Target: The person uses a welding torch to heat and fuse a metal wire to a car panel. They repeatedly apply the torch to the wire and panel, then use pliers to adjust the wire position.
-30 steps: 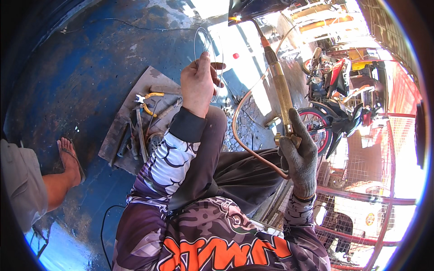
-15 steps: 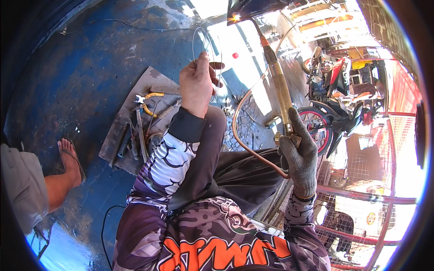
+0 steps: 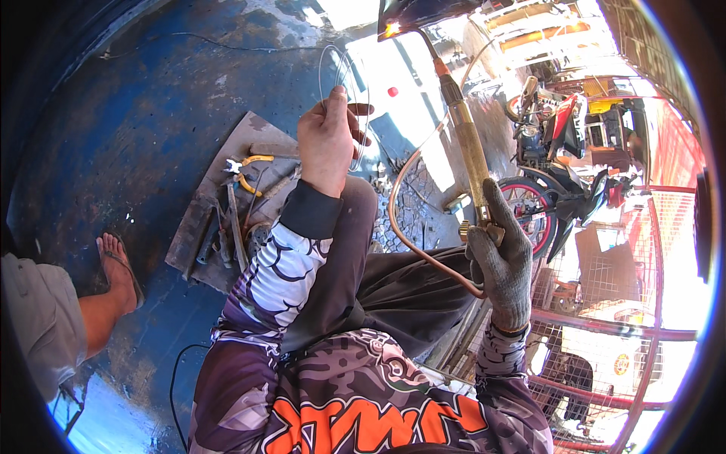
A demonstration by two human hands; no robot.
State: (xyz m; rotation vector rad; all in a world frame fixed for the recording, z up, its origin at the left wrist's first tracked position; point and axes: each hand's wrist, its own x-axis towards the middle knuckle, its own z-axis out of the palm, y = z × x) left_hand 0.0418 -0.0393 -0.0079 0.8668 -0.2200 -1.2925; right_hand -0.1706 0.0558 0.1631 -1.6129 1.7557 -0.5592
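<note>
My bare left hand (image 3: 327,151) pinches a thin coil of wire (image 3: 321,74) between thumb and fingers. The coil's loops stand up above the hand. On the right, my right hand (image 3: 501,261) wears a grey knit glove and grips the brass handle of a gas torch (image 3: 470,147). The torch points up and away, and its thin neck ends at a bright orange glow (image 3: 392,29) against the lower edge of a dark panel (image 3: 423,11). Whether the wire reaches that glow cannot be made out. A brown hose (image 3: 395,216) curves from the torch's rear.
A metal plate (image 3: 198,219) left of my knee bears yellow-handled pliers (image 3: 246,175), a hammer and other tools. A person's sandalled foot (image 3: 117,272) stands at left. A motorcycle (image 3: 560,200) and a red wire-mesh fence (image 3: 605,333) are at right. A red cap (image 3: 392,92) lies on the floor.
My left hand and the wire coil have shifted very slightly left. The torch tip has moved a touch left, with the glow still at the panel's edge.
</note>
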